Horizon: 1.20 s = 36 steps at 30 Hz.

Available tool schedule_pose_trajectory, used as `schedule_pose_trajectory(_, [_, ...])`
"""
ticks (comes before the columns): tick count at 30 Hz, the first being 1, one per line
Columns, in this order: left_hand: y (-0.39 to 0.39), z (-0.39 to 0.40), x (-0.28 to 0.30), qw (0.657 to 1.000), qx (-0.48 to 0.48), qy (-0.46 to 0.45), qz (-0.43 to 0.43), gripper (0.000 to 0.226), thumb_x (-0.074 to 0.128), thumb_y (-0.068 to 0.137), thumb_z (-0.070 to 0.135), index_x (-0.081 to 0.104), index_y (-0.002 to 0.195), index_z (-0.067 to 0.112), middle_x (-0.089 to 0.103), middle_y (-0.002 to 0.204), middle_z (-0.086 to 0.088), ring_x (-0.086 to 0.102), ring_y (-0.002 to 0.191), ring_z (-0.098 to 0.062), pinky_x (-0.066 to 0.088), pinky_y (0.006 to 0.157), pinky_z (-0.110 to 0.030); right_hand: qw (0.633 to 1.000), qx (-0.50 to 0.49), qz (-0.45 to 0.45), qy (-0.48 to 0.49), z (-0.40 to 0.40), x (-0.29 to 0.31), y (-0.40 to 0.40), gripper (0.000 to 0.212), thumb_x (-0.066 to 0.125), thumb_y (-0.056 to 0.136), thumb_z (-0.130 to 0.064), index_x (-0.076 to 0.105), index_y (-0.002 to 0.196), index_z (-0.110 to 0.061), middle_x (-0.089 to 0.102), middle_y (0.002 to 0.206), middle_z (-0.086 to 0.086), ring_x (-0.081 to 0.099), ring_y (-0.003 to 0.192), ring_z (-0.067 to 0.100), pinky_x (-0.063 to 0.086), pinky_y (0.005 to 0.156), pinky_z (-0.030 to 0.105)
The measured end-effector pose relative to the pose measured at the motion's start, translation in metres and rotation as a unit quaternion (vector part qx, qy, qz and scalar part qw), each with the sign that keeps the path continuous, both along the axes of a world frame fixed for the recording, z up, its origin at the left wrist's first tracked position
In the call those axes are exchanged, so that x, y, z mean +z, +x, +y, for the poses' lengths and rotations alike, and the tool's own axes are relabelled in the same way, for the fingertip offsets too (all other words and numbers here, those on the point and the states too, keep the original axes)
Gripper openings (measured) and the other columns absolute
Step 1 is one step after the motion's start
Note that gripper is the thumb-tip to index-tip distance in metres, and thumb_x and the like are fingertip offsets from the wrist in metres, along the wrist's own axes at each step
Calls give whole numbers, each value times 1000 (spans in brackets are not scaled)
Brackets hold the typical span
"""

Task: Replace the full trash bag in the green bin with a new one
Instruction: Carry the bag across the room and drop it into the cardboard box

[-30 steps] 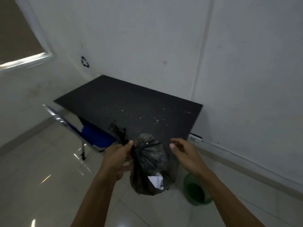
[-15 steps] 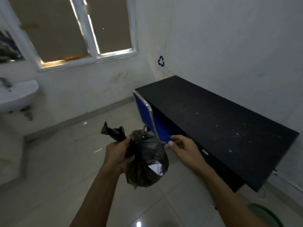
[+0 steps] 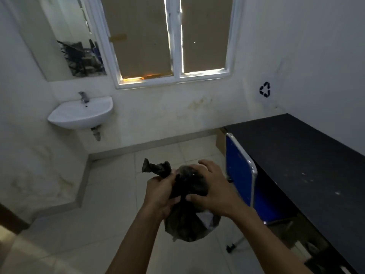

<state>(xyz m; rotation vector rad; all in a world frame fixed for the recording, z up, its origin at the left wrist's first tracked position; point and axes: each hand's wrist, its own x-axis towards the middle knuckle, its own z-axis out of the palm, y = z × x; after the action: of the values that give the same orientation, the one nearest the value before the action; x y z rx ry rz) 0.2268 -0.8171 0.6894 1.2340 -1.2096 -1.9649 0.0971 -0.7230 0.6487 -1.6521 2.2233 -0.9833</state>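
A full black trash bag (image 3: 185, 224) hangs in the air in front of me, with something white showing through its lower right side. My left hand (image 3: 161, 191) grips its twisted neck, and the loose black end sticks up to the left above my fist. My right hand (image 3: 214, 189) lies over the top of the bag, fingers spread and curled round it, thumb pressing its side. The green bin is out of view.
A black table (image 3: 308, 161) runs along the right wall, with a blue folding chair (image 3: 240, 173) tucked against it. A white sink (image 3: 83, 112) hangs on the left wall under a mirror. A window (image 3: 171, 40) is straight ahead. Pale floor tiles (image 3: 110, 194) stretch below.
My view has swung left, away from the green bin, toward the window and sink. My right hand, held apart from the bag before, now clasps its top. The left hand kept its grip.
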Motion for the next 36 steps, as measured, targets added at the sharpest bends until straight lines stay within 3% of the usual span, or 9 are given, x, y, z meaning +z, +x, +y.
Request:
schedule_pose_trajectory(3, [-30,-46,8,999,-26,-22,-8,17,59,94,21,68,93,7,71,69,-2,68,69,-16,51,50,-24,1000,1,21,4,-63,-5,-34,78,67,69,-57,42,139,-31,29,148,-3,23,139,16,31,113,42])
schedule_pose_trajectory(6, [-62,-93,13,997,-57,-47,-1,17,58,95,19,69,95,6,74,67,2,71,60,-8,52,46,-22,999,17,12,-26,-117,-7,-67,72,63,66,-61,53,131,-31,40,141,-1,31,134,16,31,111,39])
schedule_pose_trajectory(11, [-118,-173,6,992,-93,-81,-27,17,62,92,20,73,89,7,76,82,-7,73,71,-13,54,55,-24,998,12,-44,-46,-196,-24,-122,53,65,70,-55,71,112,-23,49,135,3,41,127,15,36,103,28])
schedule_pose_trajectory(16, [-182,-269,-7,983,-147,-103,-35,18,64,91,16,71,96,0,74,91,-11,72,72,-11,52,53,-19,994,-15,-82,-76,-284,-51,-189,24,71,79,-20,76,103,-17,64,114,-1,60,106,16,51,89,38])
schedule_pose_trajectory(19, [-219,-335,-11,977,-173,-115,-53,22,68,88,17,69,105,2,73,99,-13,71,80,-16,56,58,-23,991,-47,-86,-87,-333,-52,-230,16,70,80,-17,77,95,-16,68,103,-5,64,96,12,53,82,36])
schedule_pose_trajectory(25, [-296,-470,-10,968,-206,-113,-91,13,65,87,7,71,96,15,68,106,-12,65,99,-25,55,80,-36,979,-148,-108,-88,-408,-46,-314,9,77,79,-17,79,88,-18,70,98,-6,64,92,8,49,81,19])
schedule_pose_trajectory(29, [-352,-539,-23,970,-188,-102,-113,14,63,90,13,71,101,9,69,97,-11,66,93,-26,53,76,-36,959,-224,-151,-88,-443,-53,-365,5,76,80,-18,79,84,-19,71,93,-8,62,87,-2,45,76,13])
schedule_pose_trajectory(36, [-484,-620,-57,949,-261,-94,-148,11,63,90,15,70,97,8,70,90,-10,68,85,-26,53,78,-38,930,-323,-162,-69,-503,-87,-485,16,72,83,-18,72,70,-10,69,74,4,63,72,14,49,66,35])
